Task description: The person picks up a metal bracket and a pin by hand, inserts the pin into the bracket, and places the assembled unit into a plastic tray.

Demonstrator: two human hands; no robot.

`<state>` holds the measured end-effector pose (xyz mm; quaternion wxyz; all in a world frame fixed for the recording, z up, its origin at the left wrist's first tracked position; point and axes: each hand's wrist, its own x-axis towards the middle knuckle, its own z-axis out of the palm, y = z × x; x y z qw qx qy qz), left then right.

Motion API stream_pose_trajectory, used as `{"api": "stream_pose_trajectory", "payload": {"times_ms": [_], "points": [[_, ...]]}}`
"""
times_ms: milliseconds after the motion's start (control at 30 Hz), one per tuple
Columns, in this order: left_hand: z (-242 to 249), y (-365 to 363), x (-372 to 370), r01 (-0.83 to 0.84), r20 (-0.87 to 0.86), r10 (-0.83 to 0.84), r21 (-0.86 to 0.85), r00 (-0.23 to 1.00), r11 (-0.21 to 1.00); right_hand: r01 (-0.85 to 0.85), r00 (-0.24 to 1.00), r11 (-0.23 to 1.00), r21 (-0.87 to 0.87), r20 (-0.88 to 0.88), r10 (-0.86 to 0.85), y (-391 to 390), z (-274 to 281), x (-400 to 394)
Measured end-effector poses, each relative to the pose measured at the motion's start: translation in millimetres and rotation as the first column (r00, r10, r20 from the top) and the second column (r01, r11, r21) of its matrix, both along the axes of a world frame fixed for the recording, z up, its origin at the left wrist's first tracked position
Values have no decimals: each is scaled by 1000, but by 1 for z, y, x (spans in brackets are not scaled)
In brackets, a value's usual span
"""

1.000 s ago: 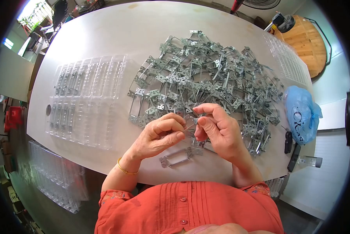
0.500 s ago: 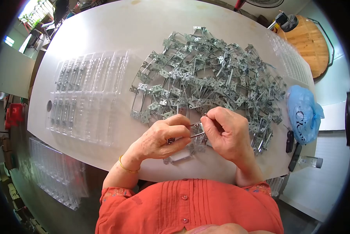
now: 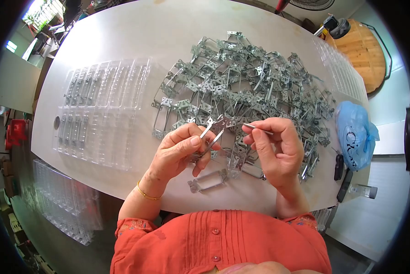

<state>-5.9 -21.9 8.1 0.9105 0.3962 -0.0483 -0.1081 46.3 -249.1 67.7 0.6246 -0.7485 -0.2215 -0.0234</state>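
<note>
My left hand (image 3: pixel 179 148) is closed on a metal bracket (image 3: pixel 218 134), a frame with two thin side bars and a holed end plate that points away from me. Opposite it, my right hand (image 3: pixel 280 148) pinches a thin dark metal rod (image 3: pixel 251 126) between thumb and fingers. The rod's tip is a short gap away from the bracket; its other end is hidden in the fingers. Beyond both hands spreads a large heap of similar metal brackets (image 3: pixel 232 98). One loose bracket (image 3: pixel 209 181) lies on the table just below my left hand.
A transparent plastic tray (image 3: pixel 122 114) on the left holds several brackets in its slots. More trays stand low at the left (image 3: pixel 68 201) and at the far right (image 3: pixel 342 68). A blue plastic bag (image 3: pixel 354 134), black-handled items (image 3: pixel 339 166) and a bottle (image 3: pixel 364 190) sit at the right edge.
My hands have moved apart, the right one drawing back to the right with the rod. The left hand has turned, and the bracket's end plate now shows.
</note>
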Motion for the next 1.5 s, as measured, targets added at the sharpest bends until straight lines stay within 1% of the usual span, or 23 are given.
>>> {"api": "stream_pose_trajectory", "payload": {"times_ms": [133,267,333,367,433,467,533,667,733,767,833,867,933,967,1033,1100,1133,1167,1233,1267,1333,1433,1500], "points": [[0,-2,-1,-10,-28,10,-10,1000,1000,-62,992,998,-28,112,64,2,-11,1],[-1,-2,-1,8,-37,-9,-23,999,1000,-56,991,997,-57,116,62,4,-14,1],[-4,0,-1,74,27,-72,-58,997,996,-49,975,992,-114,209,73,5,-15,3],[-5,1,0,73,28,-72,-58,997,996,-50,975,992,-114,210,73,6,-16,3],[-7,1,1,96,46,-92,-81,995,992,-5,949,987,-160,312,55,7,-17,5],[-7,1,1,95,48,-92,-80,995,992,-5,948,987,-159,314,56,7,-19,5],[-7,0,1,86,70,-83,-34,994,996,51,898,977,-208,437,47,8,-21,7],[-8,0,0,56,107,-59,28,993,998,121,862,953,-276,505,37,8,-17,5],[-10,2,1,53,179,-77,136,981,989,137,898,930,-340,440,29,8,-16,2],[-9,1,0,54,185,-79,139,980,989,140,895,931,-337,446,26,9,-19,0],[-8,0,-2,53,195,-103,246,975,968,78,942,945,-319,335,35,11,-25,-1],[-8,-1,-2,57,194,-106,240,975,969,82,939,946,-315,342,32,12,-22,-4],[-5,0,-3,42,221,-105,270,970,962,-4,998,953,-302,56,22,13,-11,-8],[-4,0,-3,28,242,-103,296,965,955,-1,998,954,-299,65,22,12,-11,-7],[-2,2,-3,-3,275,-103,360,956,933,-166,986,943,-288,-54,157,7,-12,-4],[-2,4,-2,-71,330,-102,473,939,878,-175,983,947,-269,-91,156,7,-9,-4],[-5,3,0,-141,399,-85,505,913,852,-188,978,949,-252,-135,158,6,-7,-4],[-4,3,1,-146,408,-87,507,909,850,-185,980,950,-250,-124,158,5,-7,-3],[-3,4,2,-176,424,-92,550,901,816,-269,943,950,-161,-245,226,2,-7,0],[-5,5,3,-189,456,-100,546,884,816,-268,946,950,-161,-233,227,0,-5,2],[-3,5,3,-181,456,-104,538,884,823,-324,841,946,25,-451,300,-3,-1,3],[-2,6,2,-166,454,-113,530,884,832,-330,812,942,53,-493,312,-8,6,7],[-2,6,3,-141,438,-148,560,887,816,-335,844,942,18,-439,309,-11,4,10]]}}
